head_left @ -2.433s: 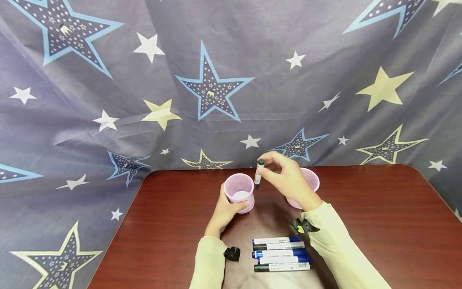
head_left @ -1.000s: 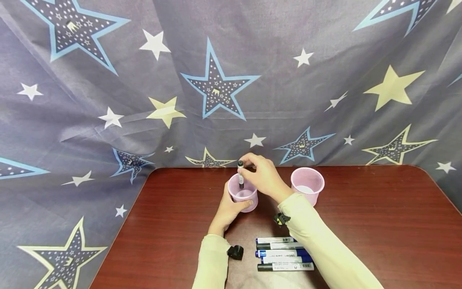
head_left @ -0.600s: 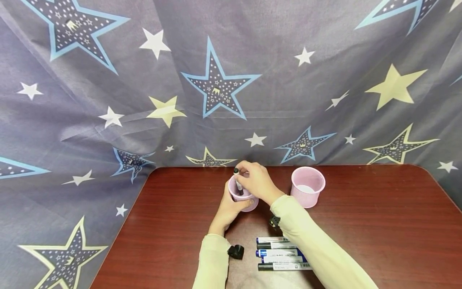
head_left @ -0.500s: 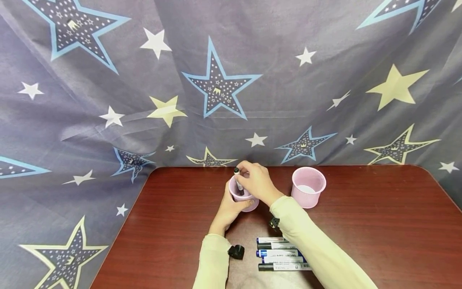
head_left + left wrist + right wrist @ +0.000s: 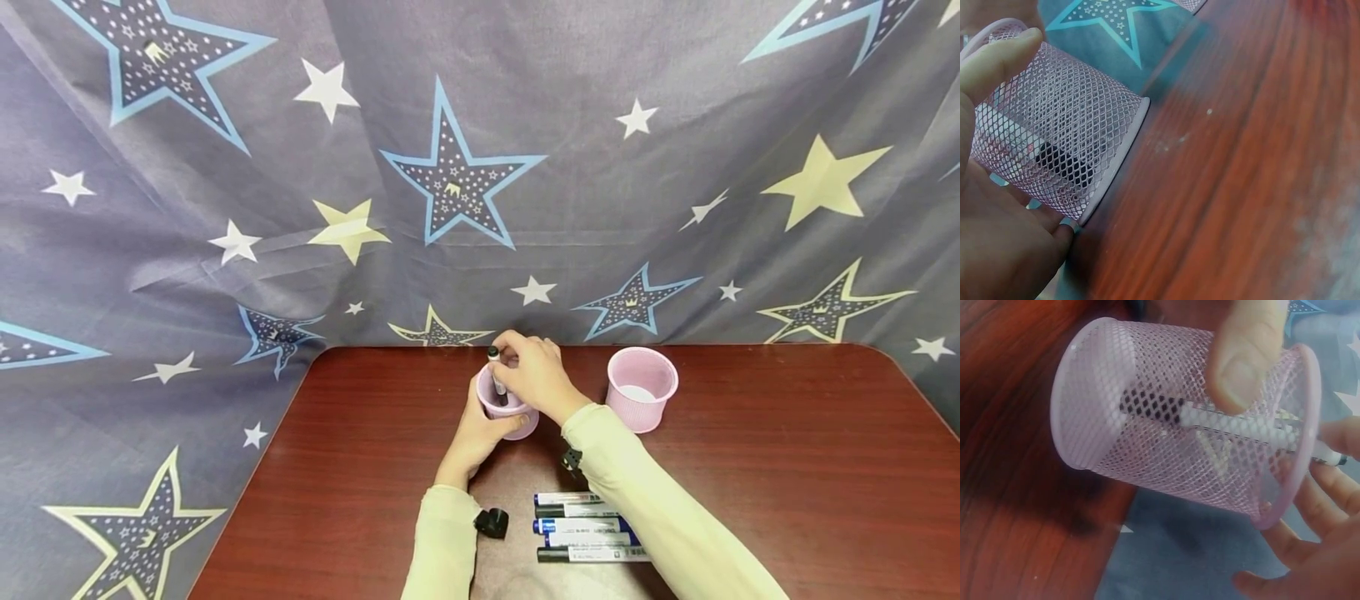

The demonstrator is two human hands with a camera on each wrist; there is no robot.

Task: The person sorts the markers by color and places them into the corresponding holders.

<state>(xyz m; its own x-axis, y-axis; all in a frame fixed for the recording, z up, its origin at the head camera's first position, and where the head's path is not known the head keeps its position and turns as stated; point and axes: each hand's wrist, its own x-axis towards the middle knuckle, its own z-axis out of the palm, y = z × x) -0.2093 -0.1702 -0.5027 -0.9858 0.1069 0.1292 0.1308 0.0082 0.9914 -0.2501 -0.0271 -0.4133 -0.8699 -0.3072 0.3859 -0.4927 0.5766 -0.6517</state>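
A pink mesh pen cup [image 5: 484, 397] stands near the table's back edge. My left hand [image 5: 472, 435] grips it around the side, thumb across the front wall. My right hand [image 5: 536, 377] pinches a whiteboard marker [image 5: 498, 385] by its upper end, white with black ends. Most of the marker is inside the cup. Through the mesh [image 5: 1166, 447] in the right wrist view, its black cap [image 5: 1150, 406] shows close to the cup's base. The left wrist view shows the dark cap [image 5: 1063, 164] through the wall too.
A second pink mesh pen cup [image 5: 641, 408] stands to the right with nothing seen in it. Several whiteboard markers [image 5: 585, 527], blue and black, lie in a stack of rows nearer me, partly behind my right sleeve [image 5: 660, 500]. A starry curtain [image 5: 375, 283] hangs behind the table.
My right hand has carried the marker leftward from beside the cup, over its rim and down inside. Over the last half second both hands have hardly moved. The left keeps its grip.
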